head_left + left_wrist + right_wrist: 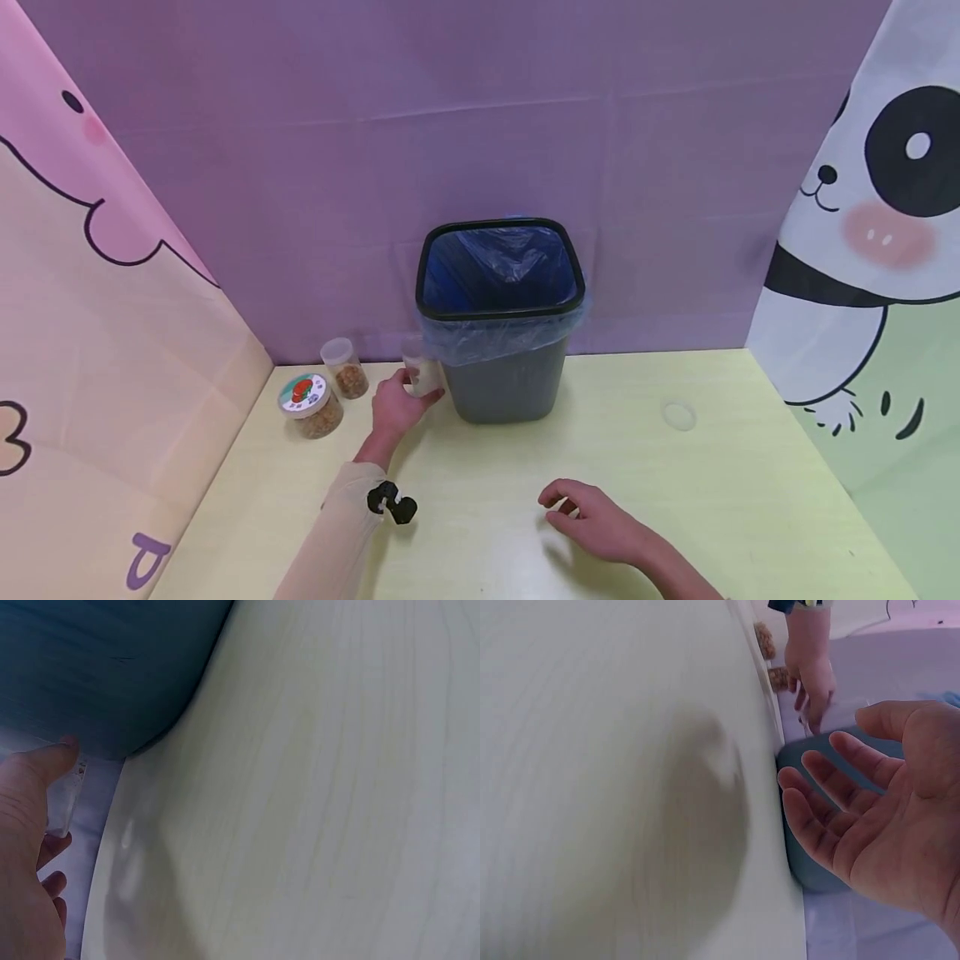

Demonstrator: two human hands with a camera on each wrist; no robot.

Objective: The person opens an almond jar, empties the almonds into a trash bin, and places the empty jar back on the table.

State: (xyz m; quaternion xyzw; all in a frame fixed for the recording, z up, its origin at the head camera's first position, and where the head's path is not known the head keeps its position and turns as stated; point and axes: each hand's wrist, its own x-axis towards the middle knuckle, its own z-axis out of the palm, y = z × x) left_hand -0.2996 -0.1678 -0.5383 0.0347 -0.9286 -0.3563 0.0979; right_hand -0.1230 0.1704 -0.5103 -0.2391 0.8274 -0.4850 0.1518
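My left hand (401, 406) grips a clear, whitish plastic jar (422, 374) just left of the grey trash bin (506, 383). In the left wrist view the thumb and fingers (54, 851) lie on either side of the jar (64, 796), close against the bin's side (112, 682). Part of the jar is hidden by the hand. Over the front of the table my right hand (592, 521) hovers with nothing in it. Its fingers (847, 769) are loosely bent in the right wrist view, palm showing.
A blue bag lines the bin, folded over its black rim (498, 315). Left of it stand a small clear jar of brown bits (347, 371) and a wider jar with a printed lid (311, 406). A clear ring-shaped lid (678, 415) lies on the table's right. A purple cloth (315, 208) hangs behind.
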